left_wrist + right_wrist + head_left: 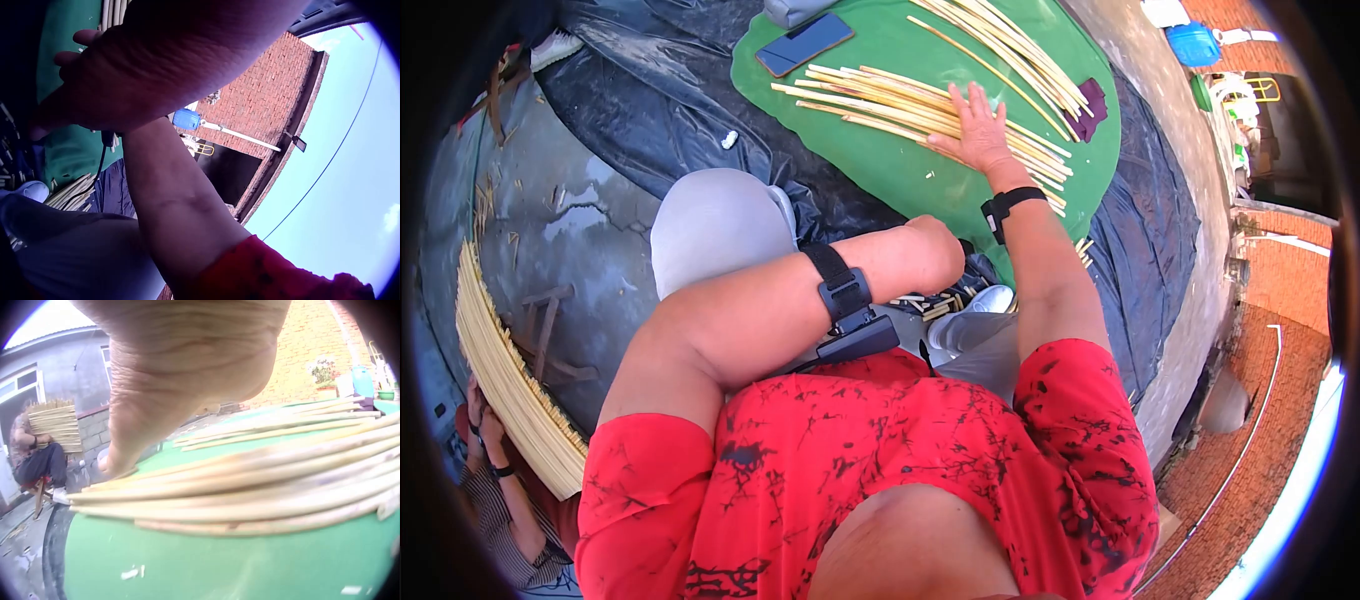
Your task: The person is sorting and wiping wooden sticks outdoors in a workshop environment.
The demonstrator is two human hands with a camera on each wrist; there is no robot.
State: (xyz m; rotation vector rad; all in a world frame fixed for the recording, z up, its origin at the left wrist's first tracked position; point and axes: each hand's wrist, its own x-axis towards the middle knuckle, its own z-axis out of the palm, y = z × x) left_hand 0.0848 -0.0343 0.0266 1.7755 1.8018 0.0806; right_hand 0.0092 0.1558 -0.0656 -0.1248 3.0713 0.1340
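Note:
My right hand [978, 135] rests flat across a row of thin pale sticks [870, 95] on the green mat [890, 185]. Its fingers are straight and spread in the head view. In the right wrist view the heel of that hand [187, 369] stands just over the sticks [250, 481], which run side by side. My left hand [935, 250] is bent down at the wrist in front of my lap, near the mat's near edge. Its fingers are hidden in the head view, and in the dark left wrist view I cannot tell what it holds.
A second bunch of sticks [1010, 50] and a dark purple cloth [1087, 110] lie on the mat. A phone [805, 45] lies at the far left. Short offcuts [930, 303] lie below my left hand. Another person [31, 440] sits with a large bundle of stalks [56, 428].

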